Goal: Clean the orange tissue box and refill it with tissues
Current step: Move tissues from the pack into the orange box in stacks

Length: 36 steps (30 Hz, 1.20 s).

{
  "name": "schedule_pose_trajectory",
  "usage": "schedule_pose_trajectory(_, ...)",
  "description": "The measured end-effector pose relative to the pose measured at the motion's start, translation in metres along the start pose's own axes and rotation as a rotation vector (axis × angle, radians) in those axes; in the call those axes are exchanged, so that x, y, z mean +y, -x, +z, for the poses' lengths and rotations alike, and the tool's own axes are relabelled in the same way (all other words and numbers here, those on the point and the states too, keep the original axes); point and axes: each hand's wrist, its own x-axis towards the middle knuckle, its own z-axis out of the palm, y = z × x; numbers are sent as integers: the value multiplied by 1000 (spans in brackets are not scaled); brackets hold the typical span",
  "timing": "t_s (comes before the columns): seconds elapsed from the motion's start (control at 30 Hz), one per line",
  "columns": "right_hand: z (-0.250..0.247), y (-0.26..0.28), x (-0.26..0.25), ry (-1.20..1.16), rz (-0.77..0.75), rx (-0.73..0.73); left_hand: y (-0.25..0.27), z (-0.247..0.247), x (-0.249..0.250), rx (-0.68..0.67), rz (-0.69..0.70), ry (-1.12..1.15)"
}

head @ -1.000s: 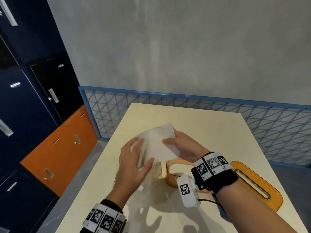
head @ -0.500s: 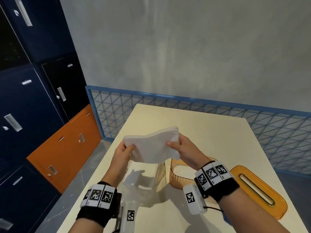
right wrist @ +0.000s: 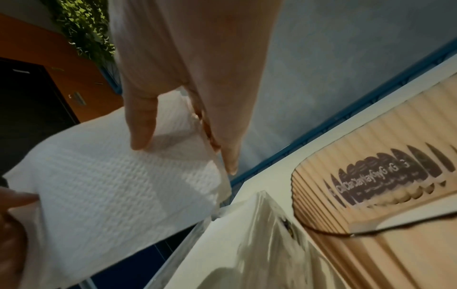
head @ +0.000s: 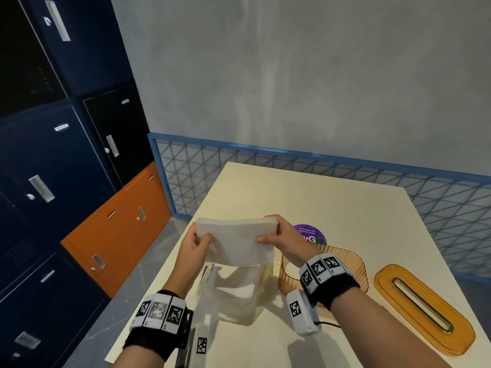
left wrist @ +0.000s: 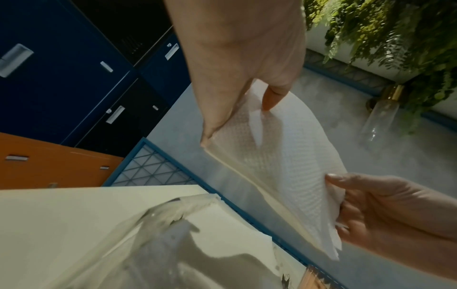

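Observation:
Both hands hold a white stack of tissues (head: 235, 241) in the air above the table. My left hand (head: 198, 241) pinches its left end, thumb on the near face. My right hand (head: 277, 239) pinches the right end the same way. The embossed stack of tissues (left wrist: 284, 166) shows again between both hands in the left wrist view, and the tissues (right wrist: 111, 191) fill the lower left of the right wrist view. The ribbed orange tissue box (head: 353, 264) stands open, just right of my right wrist. Its orange lid (head: 425, 309) with a slot lies flat further right.
A clear plastic wrapper (head: 233, 296) with more tissues inside sits on the cream table (head: 318, 195) under the stack. A purple round sticker (head: 309, 233) lies behind the box. Blue and orange lockers (head: 79, 181) stand left; a blue mesh rail (head: 345, 166) runs behind the table.
The stack has been lifted out of the wrapper and raised. My left hand moved from flat against it to pinching its left end. The view tilted up slightly.

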Motion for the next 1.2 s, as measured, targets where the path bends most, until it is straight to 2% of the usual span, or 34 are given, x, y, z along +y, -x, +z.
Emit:
schedule_pose_trajectory(0.2, 5, 1, -2, 73, -79, 48, 4, -1, -14, 85, 2, 57)
schedule_pose_trajectory(0.3, 7, 4, 17, 56, -15, 55, 12, 5, -29, 109, -38, -1)
schedule_pose_trajectory(0.4, 11, 8, 37, 139, 73, 118, 18, 10, -46, 68, -117, -51)
schedule_pose_trajectory(0.5, 14, 6, 38, 117, 75, 191, 18, 16, -44, 36, -128, -79)
schedule_pose_trajectory(0.63, 11, 2, 30, 112, 35, 202, 14, 16, -35, 53, -79, -49)
schedule_pose_trajectory(0.77, 11, 4, 37, 225, 121, 183, 13, 17, -41, 8, -136, -63)
schedule_pose_trajectory(0.87, 10, 4, 35, 262, 121, 210, 6, 20, -40, 9, -118, -121)
schedule_pose_trajectory(1.03, -15, 11, 6, 173, 152, 333, -17, 35, -11, -6, -8, -230)
schedule_pose_trajectory(1.2, -74, 39, -8, 208, 281, 439, -33, 88, 4, -146, -129, -280)
